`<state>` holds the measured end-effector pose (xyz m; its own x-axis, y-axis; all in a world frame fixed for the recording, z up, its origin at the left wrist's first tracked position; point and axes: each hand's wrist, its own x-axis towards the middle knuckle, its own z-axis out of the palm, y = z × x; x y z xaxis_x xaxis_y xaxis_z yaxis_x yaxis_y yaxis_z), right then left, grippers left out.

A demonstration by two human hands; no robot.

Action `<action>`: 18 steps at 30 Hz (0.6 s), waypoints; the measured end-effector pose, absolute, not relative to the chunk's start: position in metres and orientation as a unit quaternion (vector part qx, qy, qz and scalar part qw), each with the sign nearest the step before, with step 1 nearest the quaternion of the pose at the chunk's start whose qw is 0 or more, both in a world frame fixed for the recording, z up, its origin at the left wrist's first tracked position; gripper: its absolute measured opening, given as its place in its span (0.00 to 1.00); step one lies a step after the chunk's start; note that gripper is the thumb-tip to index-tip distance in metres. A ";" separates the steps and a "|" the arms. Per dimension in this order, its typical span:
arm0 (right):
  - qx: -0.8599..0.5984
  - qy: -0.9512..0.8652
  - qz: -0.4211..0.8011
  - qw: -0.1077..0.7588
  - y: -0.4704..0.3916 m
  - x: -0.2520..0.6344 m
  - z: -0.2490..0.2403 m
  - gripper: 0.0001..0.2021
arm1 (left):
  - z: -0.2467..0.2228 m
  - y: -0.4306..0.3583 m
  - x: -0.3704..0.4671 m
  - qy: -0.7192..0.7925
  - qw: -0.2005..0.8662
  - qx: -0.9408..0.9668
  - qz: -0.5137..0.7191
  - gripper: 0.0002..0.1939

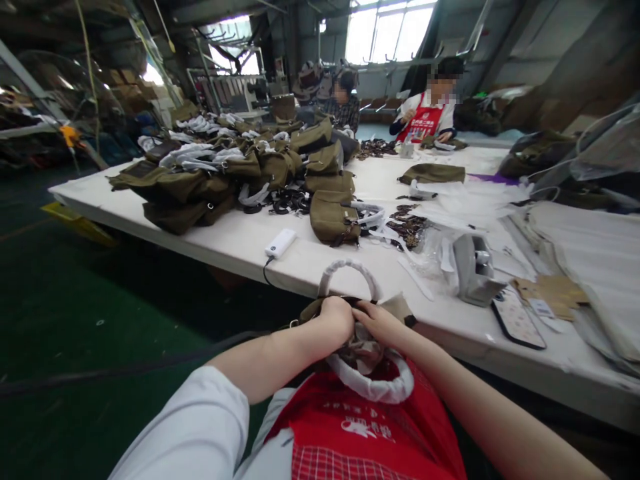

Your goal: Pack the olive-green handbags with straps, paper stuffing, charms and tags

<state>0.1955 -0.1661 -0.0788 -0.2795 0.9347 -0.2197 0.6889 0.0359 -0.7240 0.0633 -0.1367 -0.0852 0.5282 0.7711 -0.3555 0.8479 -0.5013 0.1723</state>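
An olive bag point(367, 350) with two handles wrapped in white lies against my red apron at the table's edge. One wrapped handle point(350, 263) arches up over the table, the other point(373, 388) hangs over the apron. My left hand point(337, 317) is pushed into the bag's opening, its fingers hidden inside. Beside it, my right hand point(375, 320) rests at the opening with its fingertips bent into the bag; what they hold, if anything, is hidden.
On the white table point(300, 270) lie a white power bank point(281, 243) with a cable, a pile of olive bags point(270, 163), a single bag point(333, 217), a grey tape dispenser point(470, 270) and a phone point(519, 320). Two people sit across the table.
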 end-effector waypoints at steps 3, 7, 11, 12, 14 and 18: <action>-0.553 -0.773 0.252 0.181 -0.182 0.196 -0.066 0.15 | -0.099 -0.117 0.075 0.467 0.185 0.859 -0.103 0.10; -0.512 -0.809 0.270 0.108 -0.193 0.198 -0.069 0.10 | -0.090 -0.114 0.070 0.447 0.223 0.862 -0.091 0.11; -0.499 -0.822 0.265 0.070 -0.183 0.205 -0.078 0.19 | -0.054 -0.123 0.029 0.372 0.270 0.887 0.036 0.17; -0.491 -0.833 0.248 0.064 -0.180 0.206 -0.078 0.20 | -0.048 -0.127 0.013 0.349 0.277 0.885 0.134 0.16; -0.471 -0.859 0.193 0.060 -0.177 0.206 -0.074 0.19 | -0.048 -0.140 -0.021 0.389 0.255 0.822 0.329 0.14; -0.368 -0.918 0.132 0.067 -0.174 0.201 -0.068 0.19 | -0.093 -0.176 -0.076 0.517 0.210 0.688 0.464 0.19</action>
<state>0.2013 -0.1737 -0.0681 -0.7203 0.6931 0.0262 0.6577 0.6945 -0.2917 -0.0761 -0.1763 -0.0931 0.0352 0.9060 0.4217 0.5154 -0.3780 0.7691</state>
